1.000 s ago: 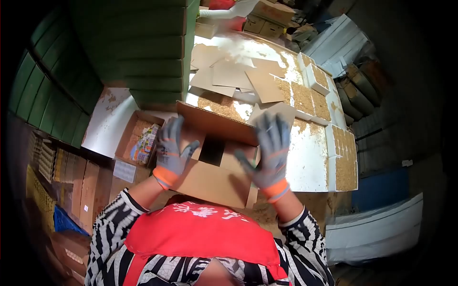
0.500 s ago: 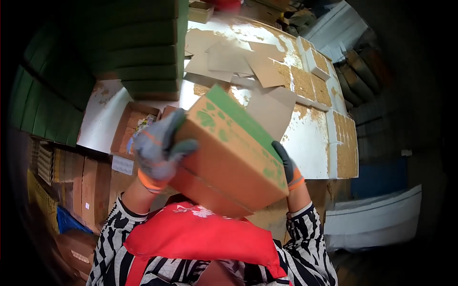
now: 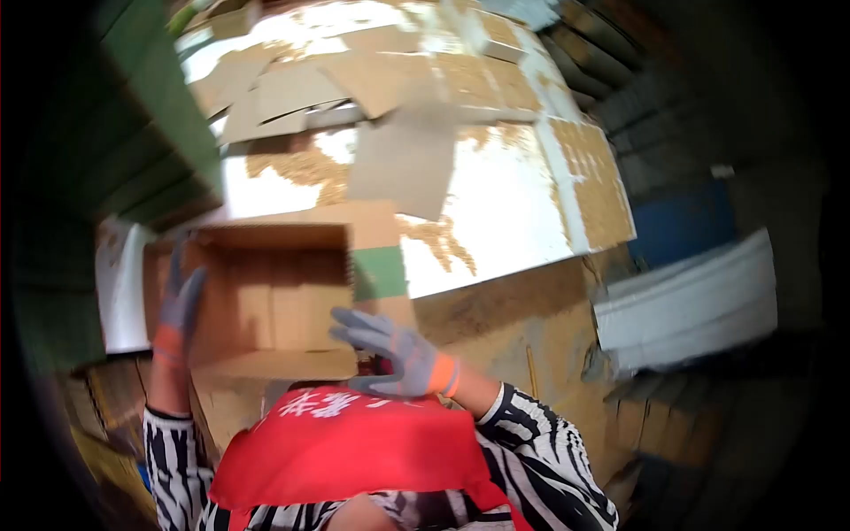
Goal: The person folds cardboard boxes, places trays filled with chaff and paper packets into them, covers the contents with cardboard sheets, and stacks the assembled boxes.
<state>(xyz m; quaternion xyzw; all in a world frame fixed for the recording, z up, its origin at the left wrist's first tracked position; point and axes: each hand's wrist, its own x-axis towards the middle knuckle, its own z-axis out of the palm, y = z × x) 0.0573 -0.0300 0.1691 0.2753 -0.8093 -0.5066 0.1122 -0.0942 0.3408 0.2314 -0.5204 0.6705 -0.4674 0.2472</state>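
An open cardboard box (image 3: 266,361) sits at the table's near left, its bare brown inside facing up. One flap with a green stripe (image 3: 378,272) folds out to the right. My left hand (image 3: 180,305), in a grey glove with an orange cuff, lies along the box's left wall with fingers stretched and thumb apart. Just off the near right corner of the box is my right hand (image 3: 403,356), gloved the same way, its fingers spread and nothing in them. Whether its fingertips touch the flap, I cannot tell.
Stacked green boxes (image 3: 159,115) rise on the left. Flat cardboard sheets (image 3: 403,159) lie across the white table, among brown crumbly patches. White blocks with brown tops (image 3: 589,186) line the right edge. A white wrapped bundle (image 3: 691,301) stands at the right.
The box was held tilted in both hands, closed side up; now it rests at the left with its opening up. Both hands have loosened from it, and the view has turned.
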